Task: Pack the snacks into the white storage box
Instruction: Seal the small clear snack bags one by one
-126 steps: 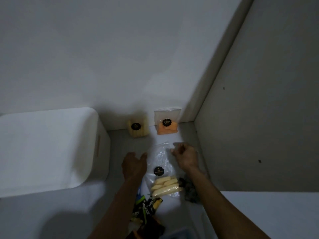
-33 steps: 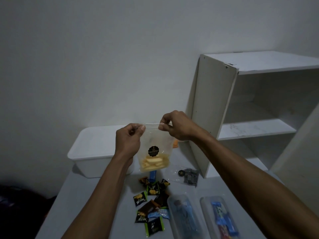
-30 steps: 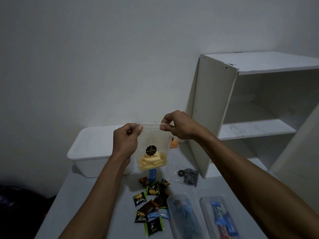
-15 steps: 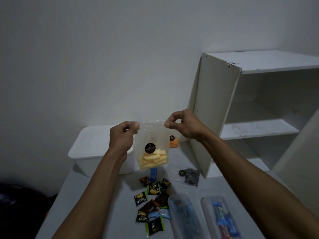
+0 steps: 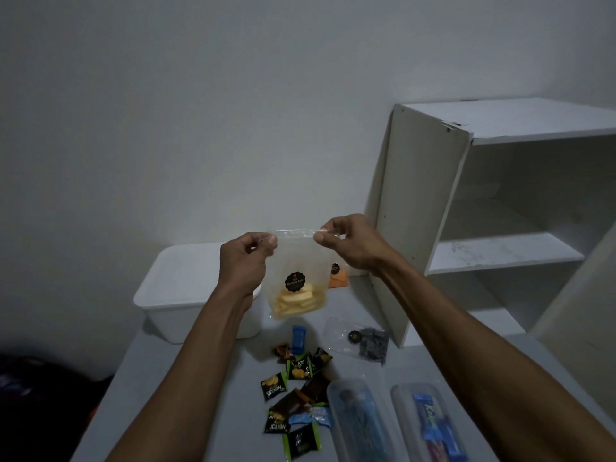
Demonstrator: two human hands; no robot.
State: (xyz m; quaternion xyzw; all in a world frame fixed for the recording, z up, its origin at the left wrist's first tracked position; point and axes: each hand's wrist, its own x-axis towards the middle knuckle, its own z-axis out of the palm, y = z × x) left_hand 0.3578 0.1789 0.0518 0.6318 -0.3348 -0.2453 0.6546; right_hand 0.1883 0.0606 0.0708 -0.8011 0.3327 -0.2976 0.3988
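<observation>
Both hands, left [image 5: 245,265] and right [image 5: 353,243], pinch chip bag [image 5: 296,278] top corners | bag hangs above table [image 5: 160,378]

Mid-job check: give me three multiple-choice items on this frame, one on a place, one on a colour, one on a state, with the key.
1. Where is the clear bag of yellow chips?
A. in the air, above the table
B. on the shelf
C. in the box

2. What colour are the snacks in the bag behind it?
A. green
B. orange
C. blue

3. The white storage box is:
A. lidded
B. open
C. tipped over

Key: 1 A, the left hand and right hand pinch its top corners; 2 B, orange shows through; 3 A, a flat lid covers it.
</observation>
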